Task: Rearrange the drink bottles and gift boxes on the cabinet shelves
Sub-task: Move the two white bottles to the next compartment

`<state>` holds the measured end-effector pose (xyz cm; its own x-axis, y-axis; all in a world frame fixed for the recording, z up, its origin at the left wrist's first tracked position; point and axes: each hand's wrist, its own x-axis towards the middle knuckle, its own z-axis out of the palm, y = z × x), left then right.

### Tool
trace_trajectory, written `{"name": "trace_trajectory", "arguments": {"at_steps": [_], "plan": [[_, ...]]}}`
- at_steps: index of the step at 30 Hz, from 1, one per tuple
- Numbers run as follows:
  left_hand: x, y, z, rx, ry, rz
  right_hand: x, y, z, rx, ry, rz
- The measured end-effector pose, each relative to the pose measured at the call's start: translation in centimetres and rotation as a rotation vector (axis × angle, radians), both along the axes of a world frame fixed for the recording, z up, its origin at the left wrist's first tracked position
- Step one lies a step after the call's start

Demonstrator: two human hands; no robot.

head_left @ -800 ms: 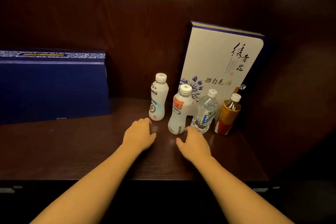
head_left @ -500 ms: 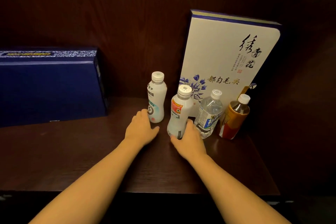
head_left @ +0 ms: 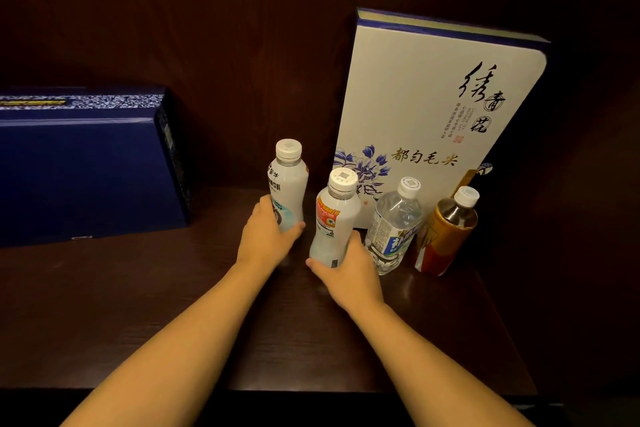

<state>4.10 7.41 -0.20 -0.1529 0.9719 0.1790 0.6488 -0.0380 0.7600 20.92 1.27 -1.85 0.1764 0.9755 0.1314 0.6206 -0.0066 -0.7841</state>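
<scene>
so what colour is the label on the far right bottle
Gold above, red at the base; seen in the head view.

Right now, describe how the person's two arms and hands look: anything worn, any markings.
Both arms are bare from the bottom edge of the picture up to the hands: no sleeves, gloves, watch or bracelet show. The left hand and the right hand carry no visible rings, and no marks or tattoos show on either forearm. The light is dim and warm, so fine detail such as the nails cannot be made out.
</scene>
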Motion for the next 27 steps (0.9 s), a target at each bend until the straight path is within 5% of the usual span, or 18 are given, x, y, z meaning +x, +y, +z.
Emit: {"name": "trace_trajectory", "arguments": {"at_steps": [27], "plan": [[1.9,-14.4,-0.3,0.007,-0.074,-0.347,4.7,-15.4,0.0,-0.064,0.031,-0.177]]}}
